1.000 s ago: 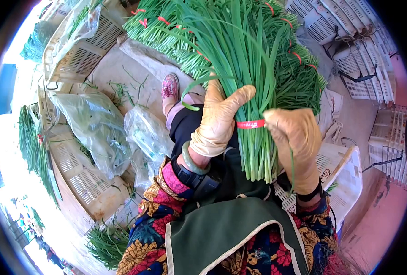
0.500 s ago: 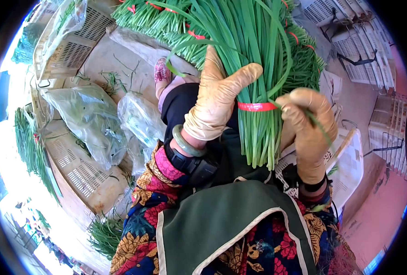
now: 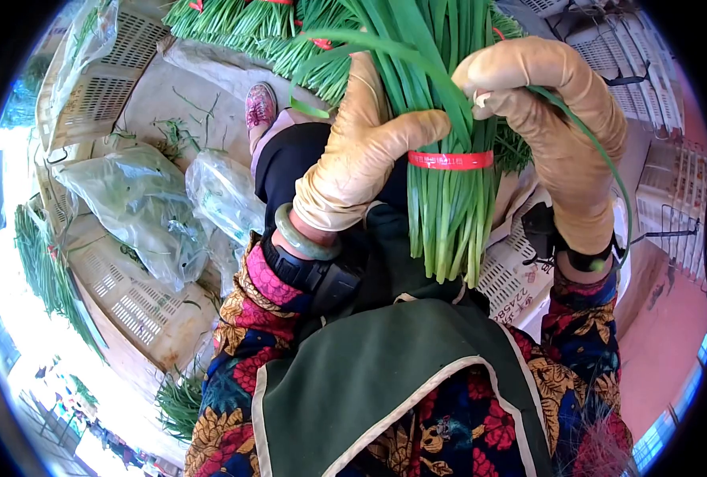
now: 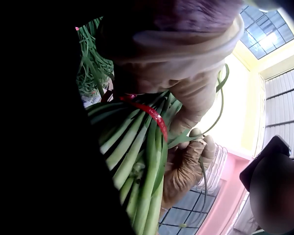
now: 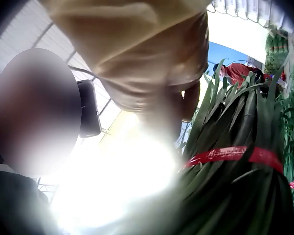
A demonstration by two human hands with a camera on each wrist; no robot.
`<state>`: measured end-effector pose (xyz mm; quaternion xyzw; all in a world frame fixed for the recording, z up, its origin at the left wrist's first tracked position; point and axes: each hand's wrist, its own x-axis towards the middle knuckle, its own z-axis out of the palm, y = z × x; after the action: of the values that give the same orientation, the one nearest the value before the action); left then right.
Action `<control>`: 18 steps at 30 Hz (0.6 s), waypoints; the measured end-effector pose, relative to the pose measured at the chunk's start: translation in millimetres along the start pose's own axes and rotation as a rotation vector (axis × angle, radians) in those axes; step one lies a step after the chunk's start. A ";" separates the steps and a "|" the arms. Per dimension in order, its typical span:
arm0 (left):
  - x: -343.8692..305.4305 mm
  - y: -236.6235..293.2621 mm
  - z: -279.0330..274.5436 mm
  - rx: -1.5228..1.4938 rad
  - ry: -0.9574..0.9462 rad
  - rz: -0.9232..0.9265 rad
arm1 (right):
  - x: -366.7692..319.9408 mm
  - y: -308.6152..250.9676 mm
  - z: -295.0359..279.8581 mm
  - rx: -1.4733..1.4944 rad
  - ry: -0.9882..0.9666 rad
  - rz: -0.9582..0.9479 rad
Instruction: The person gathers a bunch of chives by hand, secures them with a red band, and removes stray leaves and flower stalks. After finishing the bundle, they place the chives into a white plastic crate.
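Note:
My gloved left hand (image 3: 353, 159) grips a bunch of garlic chives (image 3: 449, 219), its thumb lying across the front just above a red tape band (image 3: 451, 160). The pale stem ends point down toward my lap and the leaves fan upward. My gloved right hand (image 3: 568, 119), beside the bunch above the band, pinches a loose chive leaf (image 3: 606, 155) that trails down past the wrist. In the left wrist view, the band (image 4: 157, 120) circles the stems and the right fingers (image 4: 188, 164) sit close by. The left fingers behind the bunch are hidden in the head view.
Banded chive bunches (image 3: 234, 32) are heaped in front of me. To the left are clear plastic bags (image 3: 135, 199) and white plastic crates (image 3: 123, 294). More crates (image 3: 632, 71) stand at the right, and one (image 3: 516, 274) sits below my right hand.
My right hand has moved up and right from beside the band, with the loose leaf in its fingers. The left hand keeps its hold on the bunch while the view shifts.

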<state>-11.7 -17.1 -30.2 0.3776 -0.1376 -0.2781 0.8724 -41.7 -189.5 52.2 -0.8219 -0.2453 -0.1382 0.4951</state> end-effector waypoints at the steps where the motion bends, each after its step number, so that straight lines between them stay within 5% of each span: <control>1: -1.5 -0.2 -1.8 -0.037 0.014 -0.034 | 3.4 2.1 -2.3 -0.016 -0.046 -0.052; 8: -8.3 -16.9 -7.6 -0.049 0.063 -0.003 | 9.0 4.7 11.2 -0.304 -0.173 -0.169; 14: -5.8 -17.0 -6.8 -0.042 0.074 -0.015 | 33.7 -7.6 9.0 -0.085 -0.476 -0.443; 18: -3.2 -17.4 -8.1 -0.017 0.079 -0.031 | 11.3 -24.3 41.5 0.029 -0.323 -0.483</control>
<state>-17.3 -20.3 -48.5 0.3832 -0.0949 -0.2775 0.8759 -46.0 -140.4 56.1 -0.7438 -0.5117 -0.1159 0.4141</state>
